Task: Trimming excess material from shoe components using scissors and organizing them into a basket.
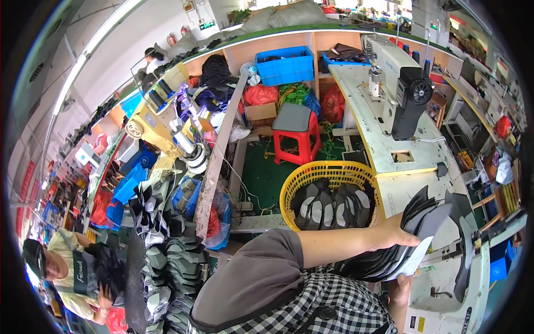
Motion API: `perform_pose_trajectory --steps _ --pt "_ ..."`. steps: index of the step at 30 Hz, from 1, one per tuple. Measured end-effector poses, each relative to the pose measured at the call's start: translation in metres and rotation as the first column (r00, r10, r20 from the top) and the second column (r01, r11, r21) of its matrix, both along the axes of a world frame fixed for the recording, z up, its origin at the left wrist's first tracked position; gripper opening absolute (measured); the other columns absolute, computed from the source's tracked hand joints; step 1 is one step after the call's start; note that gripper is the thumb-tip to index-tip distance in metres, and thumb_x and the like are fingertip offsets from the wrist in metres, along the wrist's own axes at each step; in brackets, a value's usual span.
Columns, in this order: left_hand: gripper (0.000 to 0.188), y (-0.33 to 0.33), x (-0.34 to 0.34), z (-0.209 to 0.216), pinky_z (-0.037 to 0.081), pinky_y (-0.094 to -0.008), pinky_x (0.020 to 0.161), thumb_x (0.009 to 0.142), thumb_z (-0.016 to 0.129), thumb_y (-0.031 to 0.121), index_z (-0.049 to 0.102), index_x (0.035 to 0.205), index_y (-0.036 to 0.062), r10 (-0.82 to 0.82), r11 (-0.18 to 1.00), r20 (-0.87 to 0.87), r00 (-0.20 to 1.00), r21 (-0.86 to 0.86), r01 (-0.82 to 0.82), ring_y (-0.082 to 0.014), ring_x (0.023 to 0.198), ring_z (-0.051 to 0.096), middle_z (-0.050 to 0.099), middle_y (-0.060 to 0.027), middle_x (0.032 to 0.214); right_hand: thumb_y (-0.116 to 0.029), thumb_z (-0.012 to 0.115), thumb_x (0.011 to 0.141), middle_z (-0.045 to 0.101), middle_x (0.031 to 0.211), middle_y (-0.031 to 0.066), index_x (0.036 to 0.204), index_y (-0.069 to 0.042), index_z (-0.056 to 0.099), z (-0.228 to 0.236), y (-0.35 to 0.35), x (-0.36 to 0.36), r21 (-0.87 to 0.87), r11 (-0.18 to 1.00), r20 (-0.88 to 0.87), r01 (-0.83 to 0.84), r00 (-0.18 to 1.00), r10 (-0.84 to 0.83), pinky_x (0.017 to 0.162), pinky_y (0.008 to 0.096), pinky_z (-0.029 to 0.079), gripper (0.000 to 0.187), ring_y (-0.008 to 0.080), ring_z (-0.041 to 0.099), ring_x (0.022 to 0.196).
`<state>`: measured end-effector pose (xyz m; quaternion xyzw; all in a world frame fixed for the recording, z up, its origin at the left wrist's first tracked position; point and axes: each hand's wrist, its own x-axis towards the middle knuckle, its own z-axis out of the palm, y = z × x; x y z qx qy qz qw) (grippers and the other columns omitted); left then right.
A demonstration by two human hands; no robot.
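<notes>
My left hand [394, 232] is closed over the upper side of a thick stack of black and grey shoe-upper pieces [384, 260], thumb on top. Below it, my right hand [400, 286] grips the lower edge of the same stack; part of its fingers is hidden. A white sheet or pale lining [410, 257] shows on the stack's outer face. Dark curved pieces [459, 245] hang or lie just right of the stack. To the left of my hands, a yellow plastic basket [289, 183] holds more black and grey pieces [334, 209].
A sewing machine [403, 83] stands on a white table [361, 94] ahead right. A red stool [295, 145] with a grey seat and a blue crate [285, 67] are farther off. Heaped pieces [172, 267] lie at left, where a co-worker [72, 273] holds a dark bundle.
</notes>
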<state>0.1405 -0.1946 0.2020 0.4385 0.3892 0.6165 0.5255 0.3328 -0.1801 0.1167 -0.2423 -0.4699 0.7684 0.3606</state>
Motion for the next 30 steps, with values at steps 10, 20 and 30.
perform_pose_trajectory --steps 10,20,30 --pt "0.105 0.003 0.038 0.001 0.023 -0.0320 0.107 0.064 0.076 0.033 0.013 0.138 -0.0066 -0.116 0.989 -0.103 0.988 0.085 0.125 -0.0317 0.129 0.030 0.033 -0.0246 0.135 -0.042 0.070 0.073 0.032 0.137 0.0162 0.139 0.005 0.021 0.018 -0.019 0.002 0.510 0.800 0.082 0.315 0.908 -0.410 0.105 0.0374 0.025 0.094 0.0247 0.035 0.126" --pt "0.074 0.042 -0.015 -0.003 0.034 -0.0320 0.100 0.068 0.068 0.002 0.033 0.132 -0.0009 -0.305 0.951 -0.262 0.916 -0.029 0.308 -0.0195 0.119 0.044 0.045 -0.0129 0.130 -0.025 0.078 0.068 0.050 0.124 0.0220 0.129 -0.006 0.047 0.069 0.000 -0.010 0.803 0.592 0.423 -0.059 0.757 -0.498 0.096 0.0398 0.041 0.072 0.0370 0.051 0.112" --pt "0.070 0.081 -0.034 0.000 0.029 -0.0317 0.103 0.070 0.066 0.008 0.036 0.132 -0.0028 -0.483 0.869 -0.189 0.855 0.011 0.494 -0.0193 0.123 0.041 0.044 -0.0117 0.132 -0.031 0.083 0.062 0.052 0.113 0.0166 0.126 0.002 0.036 0.049 0.001 -0.039 0.514 0.809 0.421 0.284 0.739 -0.526 0.089 0.0312 0.044 0.087 0.0218 0.053 0.105"
